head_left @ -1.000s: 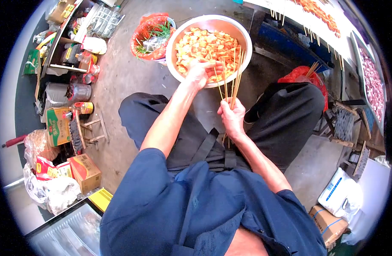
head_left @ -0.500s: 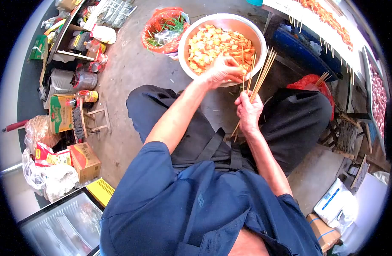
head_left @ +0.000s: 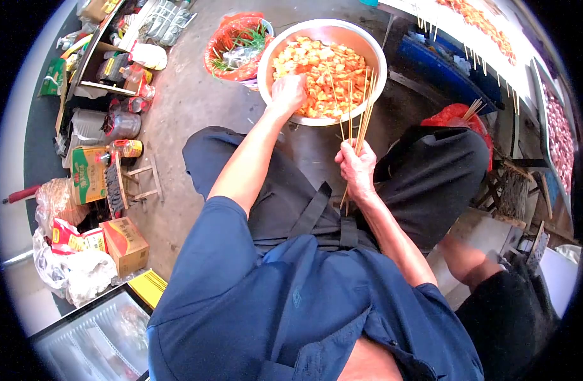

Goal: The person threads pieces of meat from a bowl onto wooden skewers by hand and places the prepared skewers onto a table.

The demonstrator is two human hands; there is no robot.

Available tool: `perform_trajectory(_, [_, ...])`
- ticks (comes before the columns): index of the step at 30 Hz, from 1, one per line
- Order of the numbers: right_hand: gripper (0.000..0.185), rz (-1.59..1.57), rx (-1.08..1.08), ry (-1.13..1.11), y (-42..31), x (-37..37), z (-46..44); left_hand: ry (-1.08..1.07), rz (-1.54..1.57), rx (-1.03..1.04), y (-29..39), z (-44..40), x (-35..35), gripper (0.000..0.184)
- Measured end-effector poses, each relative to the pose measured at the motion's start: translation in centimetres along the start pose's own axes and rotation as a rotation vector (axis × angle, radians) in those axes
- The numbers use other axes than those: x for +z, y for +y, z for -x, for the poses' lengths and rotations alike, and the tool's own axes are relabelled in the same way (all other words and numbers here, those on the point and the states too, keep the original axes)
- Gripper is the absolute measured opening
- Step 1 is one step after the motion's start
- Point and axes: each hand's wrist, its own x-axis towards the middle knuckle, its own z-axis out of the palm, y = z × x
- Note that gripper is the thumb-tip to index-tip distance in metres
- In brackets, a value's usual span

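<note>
My left hand [head_left: 289, 93] is at the near left rim of a large metal bowl [head_left: 375, 79], over the orange, seasoned meat pieces [head_left: 326, 73]. Its fingers point down and away, hidden behind the back of the hand. My right hand [head_left: 357, 164] is closed round a bundle of thin wooden skewers [head_left: 362, 124] just below the bowl. Their upper ends fan out over the bowl's near edge, and the lower ends stick out beneath the fist.
A red-lined bucket [head_left: 223, 47] with greens stands left of the bowl. Upper right, a white table [head_left: 431, 14] bears filled skewers, beside a tray of dark red pieces [head_left: 559, 136]. Another person's bare leg [head_left: 464, 261] shows lower right. Boxes [head_left: 125, 246] and bottles line the left.
My left hand has moved from beside the skewer tips back left to the meat. My right hand still holds the skewers. Another person's leg and dark clothing have come into view at lower right.
</note>
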Motion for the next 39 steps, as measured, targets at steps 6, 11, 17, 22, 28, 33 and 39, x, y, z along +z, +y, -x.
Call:
perform_trajectory(6, [0.013, 0.002, 0.035, -0.01, 0.0, 0.0, 0.0, -0.02, 0.999, -0.526, 0.3, -0.8, -0.3, 0.013])
perform_trajectory(11, [0.012, 0.046, 0.024, -0.034, 0.3, 0.4, 0.2, -0.026, 1.66, -0.578, 1.5, 0.3, -2.6, 0.026])
perform_trajectory(17, [0.012, 0.121, -0.009, -0.052, 0.7, 0.5, 0.3, -0.018, 2.039, -0.608, 1.2, -0.4, -2.0, 0.028])
perform_trajectory(22, [0.012, 0.118, 0.005, -0.078, 0.8, 0.4, 0.3, -0.013, 2.126, -0.49, 0.4, -0.9, -1.0, 0.03])
perform_trajectory(28, [0.012, 0.123, 0.015, -0.114, 0.5, 0.5, 0.5, 0.144, 2.071, -0.453, 2.3, -0.2, -3.4, 0.03])
perform_trajectory(33, [0.011, 0.115, 0.012, -0.112, 0.4, 0.6, 0.5, 0.122, 2.129, -0.419, 2.0, -0.2, -3.9, 0.042])
perform_trajectory(39, [0.012, 0.135, 0.03, -0.104, 0.3, 0.6, 0.5, 0.154, 2.118, -0.378, 1.6, -0.4, -3.8, 0.042])
